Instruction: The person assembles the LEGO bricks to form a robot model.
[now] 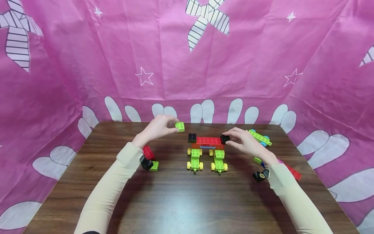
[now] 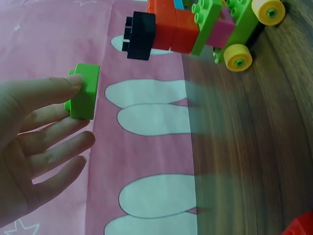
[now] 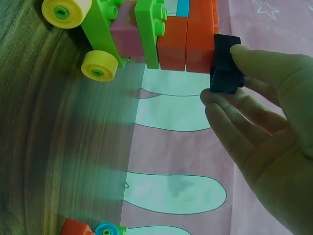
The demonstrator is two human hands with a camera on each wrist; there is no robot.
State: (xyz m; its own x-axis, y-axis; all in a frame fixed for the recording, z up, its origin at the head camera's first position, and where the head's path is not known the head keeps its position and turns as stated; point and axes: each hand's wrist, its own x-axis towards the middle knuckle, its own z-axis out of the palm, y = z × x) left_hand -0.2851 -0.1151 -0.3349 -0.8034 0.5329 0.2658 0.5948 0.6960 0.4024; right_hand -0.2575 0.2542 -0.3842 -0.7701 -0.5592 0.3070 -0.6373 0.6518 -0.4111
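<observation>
Near edge: two pale sleeves (image 1: 103, 191) reached over the brown table (image 1: 181, 201) from left and right, a small black camera (image 1: 147, 162) at the left wrist, another at the right.

Near right: a red studded piece (image 1: 293, 171) lay beside the right forearm, partly covered. On the left, by the left wrist, a small green brick (image 1: 155, 166) lay just nearer than a red brick (image 1: 148, 152).

Center: two green wheeled bases (image 1: 194, 164) with yellow wheels stood side by side, apart, noses toward the near edge. Left wrist view showed a pink block (image 2: 221, 30) between green parts. Behind, a red brick row (image 1: 208, 141) spanned both bases, a thin blue piece (image 1: 207, 147) below its studs. A black brick (image 1: 192, 138) sat on the row's left end.

Right hand (image 1: 243, 141): thumb and fingers pinched a second black brick (image 1: 225, 139) at the row's right end; full seating could not be told. Beyond this hand, to the right, lay a green base with blue wheels (image 1: 259, 137).

Left hand (image 1: 159, 126): thumb and forefinger gripped a lime brick (image 1: 180, 126), raised left of the assembly, apart from it.

Far: pink patterned cloth (image 1: 175, 65).
</observation>
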